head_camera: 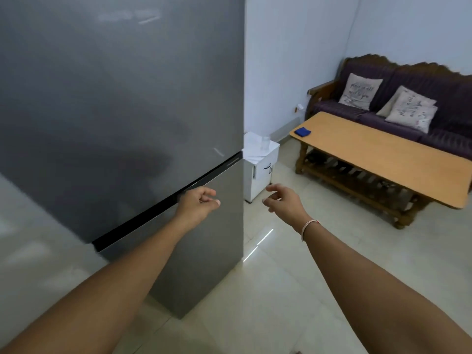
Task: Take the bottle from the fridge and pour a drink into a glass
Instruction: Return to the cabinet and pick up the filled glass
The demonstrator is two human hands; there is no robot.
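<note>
Fridge (pixel 122 98) upright, doors closed, no readable branding. Left hand (pixel 198 203) loosely curled at its door seam; right hand (pixel 283 200) relaxed, empty, beside it. Glass (pixel 265 143) upright beyond.

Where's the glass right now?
In the head view, the glass stands on the small white cabinet just right of the fridge, left of the wooden table, beyond the right hand.

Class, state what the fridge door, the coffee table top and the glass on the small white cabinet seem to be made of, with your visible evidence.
Fridge door: probably brushed grey metal, given its dull, blurred reflections.
Coffee table top: light wood or laminate, smooth and matt.
Glass: clear glass or plastic; the cabinet shows through it.
</note>
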